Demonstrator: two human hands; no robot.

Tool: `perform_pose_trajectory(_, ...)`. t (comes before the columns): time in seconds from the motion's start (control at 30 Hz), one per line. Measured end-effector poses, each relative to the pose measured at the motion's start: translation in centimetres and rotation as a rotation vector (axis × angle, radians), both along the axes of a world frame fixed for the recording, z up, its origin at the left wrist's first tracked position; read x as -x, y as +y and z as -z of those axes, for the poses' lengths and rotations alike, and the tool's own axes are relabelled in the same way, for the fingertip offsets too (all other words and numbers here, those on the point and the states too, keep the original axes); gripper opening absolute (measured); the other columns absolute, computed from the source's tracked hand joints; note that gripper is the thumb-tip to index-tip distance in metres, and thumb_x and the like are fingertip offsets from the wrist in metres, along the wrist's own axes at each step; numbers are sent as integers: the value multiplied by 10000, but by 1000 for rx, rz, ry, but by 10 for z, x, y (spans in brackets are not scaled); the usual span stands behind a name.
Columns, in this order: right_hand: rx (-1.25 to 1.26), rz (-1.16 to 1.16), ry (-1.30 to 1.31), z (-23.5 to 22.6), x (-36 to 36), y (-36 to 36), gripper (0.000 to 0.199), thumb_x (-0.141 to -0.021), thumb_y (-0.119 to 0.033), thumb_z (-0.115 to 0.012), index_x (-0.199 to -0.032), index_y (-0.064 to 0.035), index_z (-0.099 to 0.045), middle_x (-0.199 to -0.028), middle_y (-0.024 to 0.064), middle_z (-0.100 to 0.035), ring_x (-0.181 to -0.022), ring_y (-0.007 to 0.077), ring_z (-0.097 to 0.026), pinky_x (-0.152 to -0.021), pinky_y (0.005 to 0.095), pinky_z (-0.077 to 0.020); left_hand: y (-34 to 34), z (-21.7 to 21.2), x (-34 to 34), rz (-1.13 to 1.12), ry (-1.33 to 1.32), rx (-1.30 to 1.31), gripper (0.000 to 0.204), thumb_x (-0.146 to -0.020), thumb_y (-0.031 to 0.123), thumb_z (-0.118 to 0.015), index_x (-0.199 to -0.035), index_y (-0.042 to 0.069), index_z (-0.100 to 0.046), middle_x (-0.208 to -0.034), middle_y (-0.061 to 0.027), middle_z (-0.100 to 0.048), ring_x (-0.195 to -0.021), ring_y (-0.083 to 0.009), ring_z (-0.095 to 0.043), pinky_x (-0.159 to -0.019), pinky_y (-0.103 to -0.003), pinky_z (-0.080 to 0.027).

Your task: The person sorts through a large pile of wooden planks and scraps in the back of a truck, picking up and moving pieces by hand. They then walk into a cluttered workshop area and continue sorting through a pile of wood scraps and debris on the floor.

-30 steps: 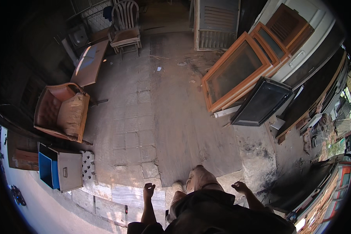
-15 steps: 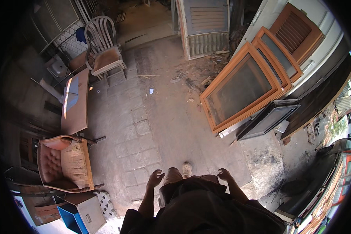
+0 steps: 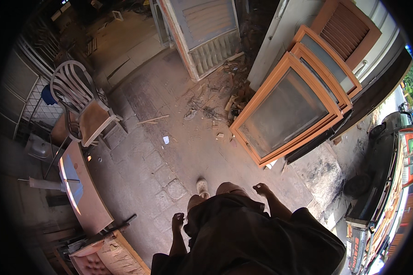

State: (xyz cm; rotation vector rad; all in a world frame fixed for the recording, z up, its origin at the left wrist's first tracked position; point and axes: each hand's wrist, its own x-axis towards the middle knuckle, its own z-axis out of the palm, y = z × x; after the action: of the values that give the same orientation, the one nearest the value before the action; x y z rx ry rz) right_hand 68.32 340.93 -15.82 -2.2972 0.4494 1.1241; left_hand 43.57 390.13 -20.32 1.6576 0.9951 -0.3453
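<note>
My left hand [image 3: 178, 220] hangs beside my left thigh, its fingers loosely bent and nothing visible in it. On the other side, my right hand [image 3: 261, 189] is held out past my thigh, also empty, the fingers slightly curled and apart. Neither hand touches anything. One light-coloured shoe [image 3: 202, 186] is on the floor in front of me. Nearest to the right hand are the orange-brown wooden window frames [image 3: 280, 117], which lean in a stack ahead on the right.
A wooden armchair [image 3: 89, 121] stands at the far left, with a tabletop [image 3: 89, 197] nearer and a torn tufted chair [image 3: 117, 256] at lower left. Wood scraps [image 3: 211, 112] litter the floor before a weathered door panel [image 3: 211, 41]. A dark vehicle [image 3: 381, 169] is at right.
I have stepped forward; the window frames and armchair are closer, and the tufted chair has slid toward the lower edge. The left hand has swung back, the right slightly forward.
</note>
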Motion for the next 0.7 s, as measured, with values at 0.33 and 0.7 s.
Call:
perform_pose_trajectory(0.33, -65, 232, -3, 46, -171, 85, 559, -815, -572, -629, -1093, -92, -697, -1132, 182, -675, -1098, 345, -622, -944, 421, -490, 180, -24, -362, 158, -183, -207, 389, -913, 331, -654, -1075, -20, -615, -971, -142, -695, -796, -229, -689, -743, -342, -525)
perform_pose_trajectory(0.7, -134, 280, -398, 12, -532, 139, 493, -851, -438, -668, -1091, -8, -662, -992, 201, -706, -910, 314, -695, -772, 412, -548, 128, -106, -725, 611, -101, -101, 471, -908, 351, -661, -1204, -4, -571, -1135, -194, -657, -1058, -288, -645, -893, -371, -519)
